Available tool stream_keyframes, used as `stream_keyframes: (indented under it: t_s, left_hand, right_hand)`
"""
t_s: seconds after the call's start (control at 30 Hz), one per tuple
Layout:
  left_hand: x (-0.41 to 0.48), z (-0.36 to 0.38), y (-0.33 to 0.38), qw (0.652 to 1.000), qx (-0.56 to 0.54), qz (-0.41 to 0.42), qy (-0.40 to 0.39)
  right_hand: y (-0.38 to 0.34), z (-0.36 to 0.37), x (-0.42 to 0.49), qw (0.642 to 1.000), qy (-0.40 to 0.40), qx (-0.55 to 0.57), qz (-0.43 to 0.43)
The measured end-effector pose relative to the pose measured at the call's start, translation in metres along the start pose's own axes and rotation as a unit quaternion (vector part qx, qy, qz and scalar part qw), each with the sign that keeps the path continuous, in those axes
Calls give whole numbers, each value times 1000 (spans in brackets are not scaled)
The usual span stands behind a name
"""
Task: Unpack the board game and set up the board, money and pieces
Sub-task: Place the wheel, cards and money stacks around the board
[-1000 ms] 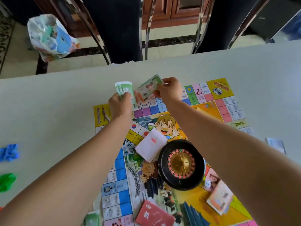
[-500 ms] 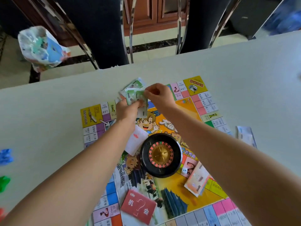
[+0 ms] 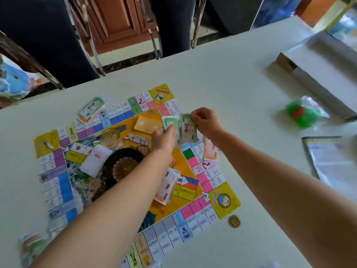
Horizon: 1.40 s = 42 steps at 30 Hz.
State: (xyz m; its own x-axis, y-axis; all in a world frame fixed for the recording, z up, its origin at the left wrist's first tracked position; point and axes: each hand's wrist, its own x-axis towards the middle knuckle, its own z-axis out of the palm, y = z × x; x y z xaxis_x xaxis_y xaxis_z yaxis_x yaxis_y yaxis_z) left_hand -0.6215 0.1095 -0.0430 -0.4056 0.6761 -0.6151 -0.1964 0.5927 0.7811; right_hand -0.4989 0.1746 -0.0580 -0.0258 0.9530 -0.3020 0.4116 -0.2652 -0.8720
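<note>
Banknotes [image 3: 170, 122] are gripped in the left hand [image 3: 163, 139] above the far right of the board [image 3: 58, 190], while the right hand [image 3: 206, 122] pinches the top edge of one note [image 3: 188, 132]. Loose notes could slip from that grip and mix with the piles [image 3: 92, 109] lying on the board. The pale table [image 3: 231, 84] looks smooth; dark chairs [image 3: 48, 45] and a wooden cabinet [image 3: 116, 22] stand behind it.

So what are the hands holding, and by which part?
Left hand grips a green play-money stack by its lower end; right hand pinches one note by its top corner.
</note>
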Motion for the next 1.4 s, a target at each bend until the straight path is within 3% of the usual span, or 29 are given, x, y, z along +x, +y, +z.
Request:
stream_keyframes:
  t_s: [0.2, 0.33, 0.4, 0.5, 0.57, 0.7, 0.77, 0.97, 1.2, 1.3, 1.4]
  left_hand:
    - [-28, 26, -30, 998, -28, -23, -50]
    - [-44, 30, -37, 997, -24, -18, -64]
    - [-49, 28, -41, 997, 6, -19, -79]
    - [-70, 23, -48, 991, 53, -8, -123]
    - [-87, 16, -52, 980, 59, -2, -188]
    - [-115, -14, -65, 965, 108, 26, -239]
    - [-126, -37, -73, 963, 135, 25, -233]
    - [-169, -122, -110, 977, 177, 30, -116]
    - [-216, -178, -162, 991, 129, 35, -16]
    - [-233, -199, -184, 993, 111, 26, -32]
    - [-246, -211, -200, 999, 28, -6, -43]
  right_hand:
    - [65, -53, -4, 993, 36, -88, 68]
    - [74, -67, -21, 985, 63, -155, 35]
    - [66, -67, -32, 991, 54, -119, 3]
    - [43, -68, -58, 995, -98, -23, -12]
    - [32, -64, -79, 976, -215, -43, -21]
    - [26, -48, -116, 946, -284, -137, -77]
    - [29, -36, -133, 939, -294, -153, -91]
    - [25, 15, -212, 930, -331, -109, -113]
    - [26, 80, -303, 936, -343, -39, -69]
    - [29, 92, -323, 924, -366, -88, -59]
    - [34, 95, -333, 930, -362, -61, -20]
